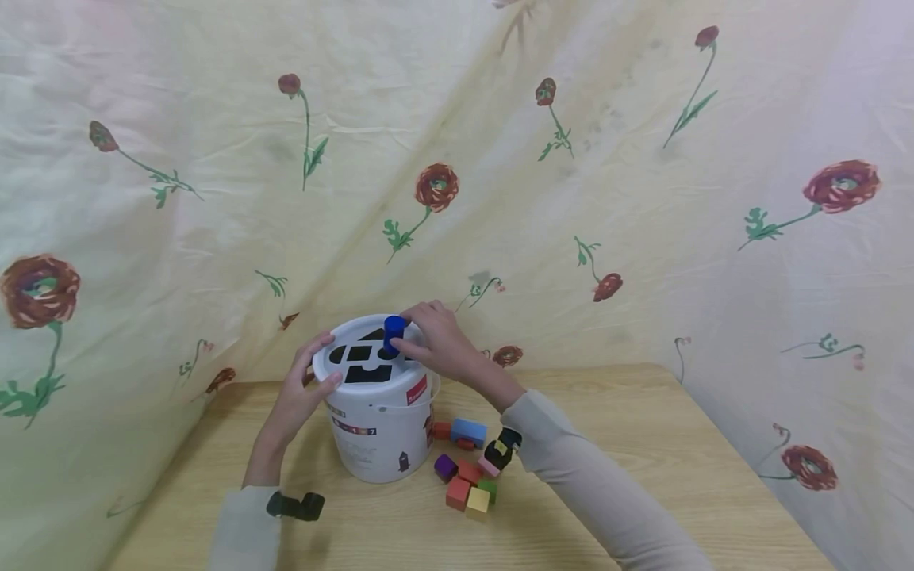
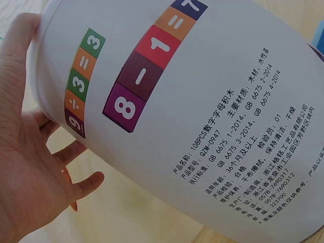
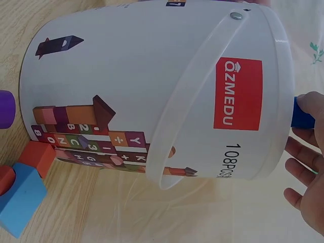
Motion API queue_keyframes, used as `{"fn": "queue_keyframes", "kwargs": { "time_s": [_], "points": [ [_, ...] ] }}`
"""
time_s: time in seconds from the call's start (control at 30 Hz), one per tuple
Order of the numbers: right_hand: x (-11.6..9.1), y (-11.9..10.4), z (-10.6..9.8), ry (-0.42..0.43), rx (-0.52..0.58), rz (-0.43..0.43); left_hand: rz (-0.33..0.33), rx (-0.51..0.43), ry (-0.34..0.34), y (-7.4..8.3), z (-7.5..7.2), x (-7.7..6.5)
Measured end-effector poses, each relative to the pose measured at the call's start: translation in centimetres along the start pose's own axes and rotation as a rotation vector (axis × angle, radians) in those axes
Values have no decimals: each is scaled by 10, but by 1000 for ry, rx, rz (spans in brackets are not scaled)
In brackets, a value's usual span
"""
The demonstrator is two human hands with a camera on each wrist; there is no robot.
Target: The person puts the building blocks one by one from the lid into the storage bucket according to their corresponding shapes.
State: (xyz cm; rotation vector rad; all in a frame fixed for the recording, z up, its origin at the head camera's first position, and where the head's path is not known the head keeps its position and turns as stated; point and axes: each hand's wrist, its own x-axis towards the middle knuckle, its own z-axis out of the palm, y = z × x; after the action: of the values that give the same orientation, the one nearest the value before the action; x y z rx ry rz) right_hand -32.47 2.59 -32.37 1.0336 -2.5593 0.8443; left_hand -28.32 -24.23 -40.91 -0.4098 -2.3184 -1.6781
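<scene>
Blue cylinder pinched upright at bucket lid

The blue cylinder (image 1: 393,334) is held upright by the right hand (image 1: 439,341), fingers clamped on its side, at the round hole in the white lid (image 1: 403,377); whether it is seated cannot be told. The lid's rim is touched by the left hand (image 1: 303,392), its fingers spread apart. Cylinder judged light, stiff, a bit slippery if painted, hardly fragile; best gripped round the upper side, lower end left free. Loose blocks (image 1: 458,493) are scattered beside the bucket (image 1: 378,440) on the desk (image 1: 678,428).

Writing: "QZMEDU" is printed on the red label (image 3: 238,93), "108PCS" beside it. "8−1=7" and "9÷3=3" are shown on coloured strips (image 2: 144,73). In the Chinese print (image 2: 243,152), "QZM-0947", "GB 6675.1-2014" and wood (木材) as material can be read.
</scene>
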Motion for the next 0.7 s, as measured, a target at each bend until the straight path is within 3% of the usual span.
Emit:
{"fn": "queue_keyframes", "kwargs": {
  "time_s": [0.7],
  "points": [
    [1,-1,12,-46,-16,52,-10,-4,-3,0,0,-1]
  ]
}}
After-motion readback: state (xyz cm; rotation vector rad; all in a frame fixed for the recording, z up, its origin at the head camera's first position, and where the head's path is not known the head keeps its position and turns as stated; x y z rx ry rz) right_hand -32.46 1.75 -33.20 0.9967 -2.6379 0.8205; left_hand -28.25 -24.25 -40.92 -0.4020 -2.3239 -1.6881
